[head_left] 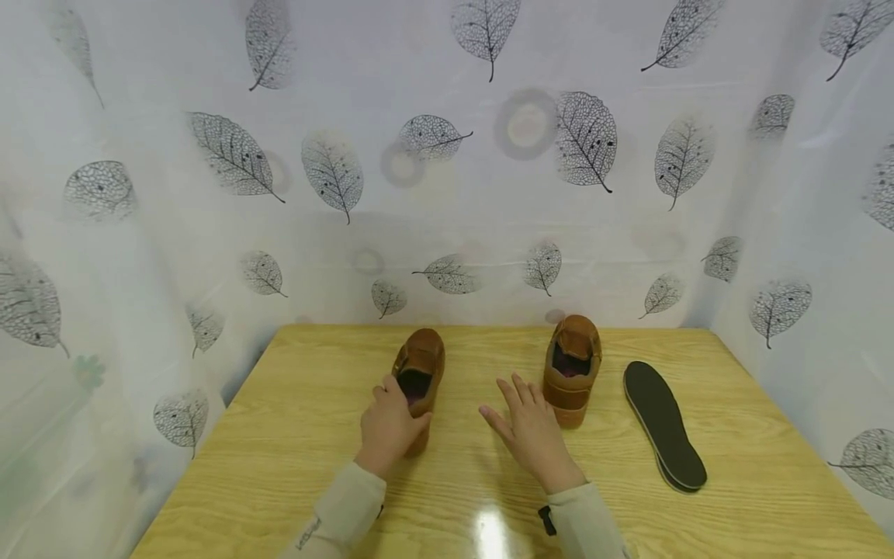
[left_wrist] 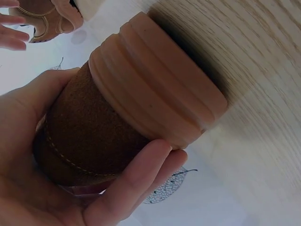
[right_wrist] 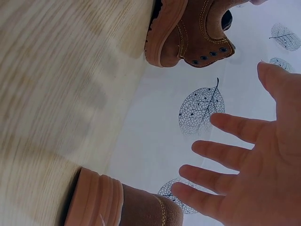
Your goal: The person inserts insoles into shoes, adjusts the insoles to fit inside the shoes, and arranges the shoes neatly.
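In the head view, my left hand (head_left: 389, 428) grips the heel of a brown shoe (head_left: 427, 348) on the left of the table. The left wrist view shows thumb and fingers spread around the heel, on either side of the stitched brown upper and the ridged tan sole (left_wrist: 150, 70). My right hand (head_left: 532, 436) holds nothing, its fingers spread and fairly straight, beside the heel of a second brown shoe (head_left: 574, 393). Both shoes point away from me. Lace eyelets show on the left shoe (right_wrist: 200, 37) in the right wrist view.
A black insole (head_left: 663, 423) lies right of the second shoe, angled on the wooden table (head_left: 307, 435). White curtain (head_left: 447, 210) printed with dark leaves surrounds the table's back and sides.
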Available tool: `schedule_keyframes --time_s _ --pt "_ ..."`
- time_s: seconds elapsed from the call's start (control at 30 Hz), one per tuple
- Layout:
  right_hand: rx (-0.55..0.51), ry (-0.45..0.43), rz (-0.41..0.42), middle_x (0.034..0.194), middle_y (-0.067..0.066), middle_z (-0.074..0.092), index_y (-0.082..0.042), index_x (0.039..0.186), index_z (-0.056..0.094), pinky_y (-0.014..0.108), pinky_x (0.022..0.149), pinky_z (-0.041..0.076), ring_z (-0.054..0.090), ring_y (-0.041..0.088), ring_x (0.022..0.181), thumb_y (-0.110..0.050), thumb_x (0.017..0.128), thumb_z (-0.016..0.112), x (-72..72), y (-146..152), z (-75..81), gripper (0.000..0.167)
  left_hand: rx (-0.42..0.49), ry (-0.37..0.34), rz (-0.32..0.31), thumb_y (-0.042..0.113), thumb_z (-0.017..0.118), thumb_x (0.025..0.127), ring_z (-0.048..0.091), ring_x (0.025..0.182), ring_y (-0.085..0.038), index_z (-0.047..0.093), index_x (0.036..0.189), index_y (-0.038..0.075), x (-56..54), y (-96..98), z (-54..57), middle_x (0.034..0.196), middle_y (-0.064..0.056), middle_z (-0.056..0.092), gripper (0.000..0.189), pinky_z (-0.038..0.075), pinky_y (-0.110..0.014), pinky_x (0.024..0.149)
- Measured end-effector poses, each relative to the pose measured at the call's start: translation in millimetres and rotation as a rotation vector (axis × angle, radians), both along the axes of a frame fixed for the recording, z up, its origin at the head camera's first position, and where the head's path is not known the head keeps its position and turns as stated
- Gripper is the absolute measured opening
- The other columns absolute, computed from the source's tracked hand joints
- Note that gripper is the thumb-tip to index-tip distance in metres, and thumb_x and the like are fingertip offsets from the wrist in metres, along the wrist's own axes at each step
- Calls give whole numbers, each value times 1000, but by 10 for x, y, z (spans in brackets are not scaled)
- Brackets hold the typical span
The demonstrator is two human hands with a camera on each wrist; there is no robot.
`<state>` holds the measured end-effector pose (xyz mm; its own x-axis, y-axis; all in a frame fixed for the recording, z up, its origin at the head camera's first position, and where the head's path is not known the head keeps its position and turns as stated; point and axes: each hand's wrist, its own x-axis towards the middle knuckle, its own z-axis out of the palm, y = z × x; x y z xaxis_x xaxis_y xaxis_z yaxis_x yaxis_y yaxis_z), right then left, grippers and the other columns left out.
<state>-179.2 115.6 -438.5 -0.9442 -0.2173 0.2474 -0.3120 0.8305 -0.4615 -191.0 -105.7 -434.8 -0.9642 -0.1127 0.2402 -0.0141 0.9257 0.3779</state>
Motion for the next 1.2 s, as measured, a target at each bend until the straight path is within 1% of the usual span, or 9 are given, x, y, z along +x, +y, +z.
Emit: schedule_keyframes --time_s 0.2,0.43,0.67,0.77,0.9,1.0,1.13,1.2 --pt "3 11 2 148 24 36 -4 142 45 65 102 31 34 49 132 -49 97 50 11 1 -11 64 -14 14 -4 38 85 70 51 50 -24 40 105 -6 46 41 -3 80 -18 48 72 45 -35 42" --pt "1 16 2 147 24 37 -4 141 46 65 102 31 35 49 131 -48 97 51 13 1 -19 63 -28 34 -6 38 86 69 51 49 -24 40 104 -5 97 75 9 79 -17 47 73 44 -36 41" --pt "7 16 3 147 24 37 -4 141 46 64 102 31 36 49 131 -48 97 51 21 -4 -19 63 -38 18 -16 38 86 69 50 48 -23 40 102 -5 151 112 13 78 -17 47 71 44 -34 41" --pt "8 17 6 146 25 38 -4 141 46 64 102 31 36 49 131 -47 97 51 28 -10 -17 62 -45 41 -20 38 86 69 49 47 -22 40 99 -4 163 121 1 76 -16 47 69 44 -33 40" --pt "10 13 6 146 25 38 -3 141 46 64 103 31 35 49 131 -47 97 51 34 -7 -23 62 -77 83 -21 39 87 68 46 45 -19 41 97 -5 167 131 -39 74 -15 45 70 42 -30 38" --pt "12 16 4 146 25 39 -3 141 46 64 103 31 36 49 131 -47 97 51 36 -2 -27 63 -88 99 -15 39 87 67 46 44 -18 41 98 -5 172 142 -63 74 -15 45 71 41 -29 37" --pt "20 20 1 145 25 40 -3 140 46 64 103 31 36 49 131 -47 97 51 36 7 -33 63 -76 102 -9 37 87 68 48 44 -20 40 99 -7 196 161 -50 75 -16 46 72 42 -30 37" --pt "27 16 -2 145 25 40 -2 140 46 63 103 30 35 49 131 -48 97 50 36 12 -36 63 -75 103 -5 37 87 69 50 48 -23 40 100 -8 210 171 -31 76 -17 47 72 43 -32 38"
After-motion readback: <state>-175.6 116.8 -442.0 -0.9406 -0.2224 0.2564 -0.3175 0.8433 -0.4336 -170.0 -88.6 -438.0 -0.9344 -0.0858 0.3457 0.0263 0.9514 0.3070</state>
